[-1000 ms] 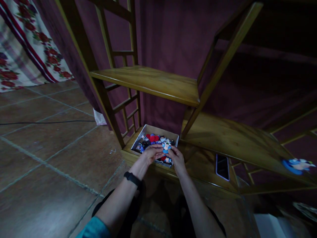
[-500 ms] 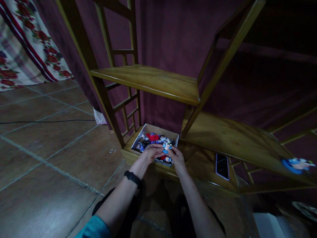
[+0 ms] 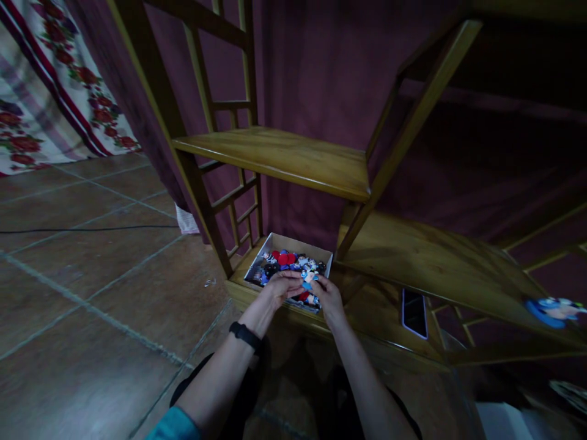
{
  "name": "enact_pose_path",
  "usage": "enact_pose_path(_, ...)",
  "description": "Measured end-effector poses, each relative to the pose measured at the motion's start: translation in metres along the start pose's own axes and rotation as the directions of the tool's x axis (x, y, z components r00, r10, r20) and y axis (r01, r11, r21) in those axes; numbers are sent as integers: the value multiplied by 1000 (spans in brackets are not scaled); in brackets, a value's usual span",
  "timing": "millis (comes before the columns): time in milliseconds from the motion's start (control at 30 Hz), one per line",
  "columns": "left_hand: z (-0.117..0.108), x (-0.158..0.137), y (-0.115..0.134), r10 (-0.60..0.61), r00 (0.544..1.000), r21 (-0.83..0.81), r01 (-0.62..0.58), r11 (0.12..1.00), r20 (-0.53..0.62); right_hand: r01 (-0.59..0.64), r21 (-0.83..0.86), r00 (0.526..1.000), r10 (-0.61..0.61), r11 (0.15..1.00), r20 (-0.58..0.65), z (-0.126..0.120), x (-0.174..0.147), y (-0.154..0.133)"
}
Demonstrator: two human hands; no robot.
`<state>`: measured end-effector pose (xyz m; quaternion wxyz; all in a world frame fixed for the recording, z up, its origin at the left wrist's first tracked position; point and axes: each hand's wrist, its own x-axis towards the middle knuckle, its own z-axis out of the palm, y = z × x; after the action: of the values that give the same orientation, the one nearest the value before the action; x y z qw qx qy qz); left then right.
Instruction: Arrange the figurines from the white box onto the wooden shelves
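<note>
On my feed, left hand (image 3: pixel 279 289) and right hand (image 3: pixel 330 299) pinch one figure (image 3: pixel 309 278), probably to steady it; the box (image 3: pixel 300 243) beneath them likely holds toys (image 3: pixel 286 258) handy.

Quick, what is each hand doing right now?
Left hand: closed, holding one side of a small blue-and-white figurine above the white, open-topped box.
Right hand: closed, holding the same figurine's other side.

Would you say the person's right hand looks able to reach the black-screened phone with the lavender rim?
Probably yes: nothing visible seems to block the way from the right hand to the phone on the low brown wooden shelf, though that hand now holds a small blue-and-white figurine.
</note>
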<state>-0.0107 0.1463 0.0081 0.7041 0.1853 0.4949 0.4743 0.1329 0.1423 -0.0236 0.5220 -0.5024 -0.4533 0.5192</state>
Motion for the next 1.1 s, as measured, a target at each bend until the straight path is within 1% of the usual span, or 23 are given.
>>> enact_pose_path(100, 0, -1, 3, -18, 999, 9, 18, 1000, 48, -58, 72, 998, 57, 996, 18, 3, -1, -1)
enact_pose_path(167, 0, -3, 6, -9, 998, 23, 8, 1000, 70, -77, 96, 997, 76, 992, 24, 4, -2, -2)
enact_pose_path(300, 2, -8, 9, 13, 993, 86, -23, 996, 119, -57, 103, 998, 53, 993, 46, 4, -6, -3)
enact_pose_path(367, 3, -11, 9, 41, 991, 146, -59, 988, 124, -42, 84, 998, 37, 996, 55, 3, -9, -4)
enact_pose_path(433, 5, -15, 7, 88, 989, 192, -110, 975, 118, -54, 88, 997, 49, 995, 63, 3, -14, -7)
enact_pose_path(500, 5, -22, 3, 131, 985, 195, -150, 969, 111, -80, 155, 994, 67, 985, 85, 3, -21, -11)
enact_pose_path(600, 4, -38, -7, 174, 981, 127, -183, 975, 80, -115, 316, 987, 73, 942, 140, 0, -38, -19)
enact_pose_path(700, 2, -55, -24, 191, 980, 72, -195, 978, 58, -163, 398, 979, 97, 903, 180, -6, -59, -23)
enact_pose_path(800, 1, -70, -43, 161, 984, 59, -165, 985, 73, -198, 420, 972, 122, 886, 202, -15, -81, -22)
enact_pose_path(867, 0, -79, -55, 148, 985, 49, -152, 987, 87, -197, 416, 971, 119, 888, 205, -22, -94, -19)
enact_pose_path(1000, -2, -92, -76, 164, 978, 56, -172, 984, 126, -176, 370, 976, 113, 912, 186, -32, -112, -13)
enact_pose_path(1100, -4, -97, -86, 182, 974, 63, -191, 980, 132, -183, 374, 978, 129, 909, 167, -34, -120, -7)
